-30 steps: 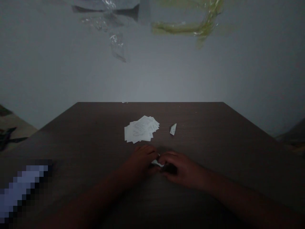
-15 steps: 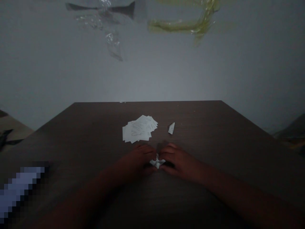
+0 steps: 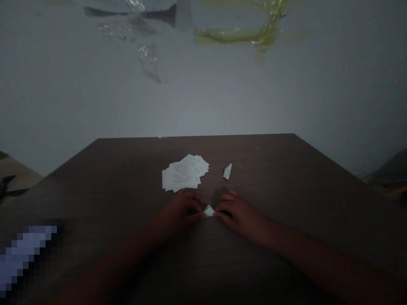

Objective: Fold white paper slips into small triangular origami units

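A small folded piece of paper [image 3: 209, 211], whitish and roughly triangular, is held between my two hands just over the dark table. My left hand [image 3: 186, 208] pinches its left corner between thumb and fingers. At the opposite corner, my right hand [image 3: 233, 213] grips it the same way. Beyond my hands lies a spread pile of printed paper sheets [image 3: 184, 173]. To the right of that pile rests another folded paper piece [image 3: 227, 171], narrow and pointed.
The brown wooden table [image 3: 127, 161] ends at a grey wall [image 3: 203, 97] that carries strips of clear and yellow tape [image 3: 235, 36]. A blurred-out, pixelated rectangular object [image 3: 28, 250] lies at the left front of the table.
The paper in my hands was spread in a star-like shape with several points; now it is a flat triangle. My fingertips have shifted to its two side corners.
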`<state>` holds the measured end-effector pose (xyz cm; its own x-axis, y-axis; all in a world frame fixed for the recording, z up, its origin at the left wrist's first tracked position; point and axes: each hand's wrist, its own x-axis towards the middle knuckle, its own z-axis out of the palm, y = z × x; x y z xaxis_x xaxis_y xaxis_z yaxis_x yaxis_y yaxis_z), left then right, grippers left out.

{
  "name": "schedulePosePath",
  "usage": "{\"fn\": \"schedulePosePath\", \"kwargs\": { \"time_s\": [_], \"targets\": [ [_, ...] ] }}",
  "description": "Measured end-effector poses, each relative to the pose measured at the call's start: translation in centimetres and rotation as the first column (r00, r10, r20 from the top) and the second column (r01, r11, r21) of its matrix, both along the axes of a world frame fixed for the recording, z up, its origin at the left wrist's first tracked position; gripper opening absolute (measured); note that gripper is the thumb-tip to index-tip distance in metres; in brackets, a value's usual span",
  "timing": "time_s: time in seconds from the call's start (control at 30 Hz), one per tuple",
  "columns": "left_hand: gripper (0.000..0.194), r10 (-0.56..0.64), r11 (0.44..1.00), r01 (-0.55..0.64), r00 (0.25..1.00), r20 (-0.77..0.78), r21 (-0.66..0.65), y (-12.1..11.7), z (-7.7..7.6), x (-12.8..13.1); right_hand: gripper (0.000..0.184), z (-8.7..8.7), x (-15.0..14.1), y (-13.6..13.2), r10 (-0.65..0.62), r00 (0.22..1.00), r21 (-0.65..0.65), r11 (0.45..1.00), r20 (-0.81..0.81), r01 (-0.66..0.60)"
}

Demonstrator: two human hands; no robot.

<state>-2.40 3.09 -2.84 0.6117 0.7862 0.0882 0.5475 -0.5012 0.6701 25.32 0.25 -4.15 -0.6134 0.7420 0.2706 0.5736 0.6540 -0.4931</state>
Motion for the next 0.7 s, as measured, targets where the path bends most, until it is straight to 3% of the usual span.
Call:
{"fn": "schedulePosePath", "kwargs": {
  "time_s": [0.2, 0.37, 0.5, 0.7],
  "targets": [
    [0.007, 0.058, 0.998, -0.056, 0.996, -0.068, 0.031, -0.9, 0.3, 0.5, 0.01, -0.8, -0.5, -0.3, -0.097, 0.995, -0.046, 0.994, -0.035, 0.095],
    [0.016, 0.054, 0.998, -0.054, 0.998, -0.035, -0.016, -1.4, 1.1, 1.5, 0.011, -0.6, -0.4, -0.5, -0.09, 0.987, -0.082, 0.993, -0.131, 0.08],
    [0.022, 0.077, 0.994, -0.073, 0.996, 0.049, -0.086, -1.8, 2.0, 1.9, 0.012, 0.3, -0.3, -0.7, -0.148, 0.961, -0.181, 0.978, -0.235, 0.107],
    [0.014, 0.154, 0.988, -0.154, 0.982, 0.106, -0.008, -2.1, 2.2, 1.6, 0.006, 1.0, -0.6, -1.1, -0.308, 0.845, -0.402, 0.907, -0.436, 0.123]
  ]
}}
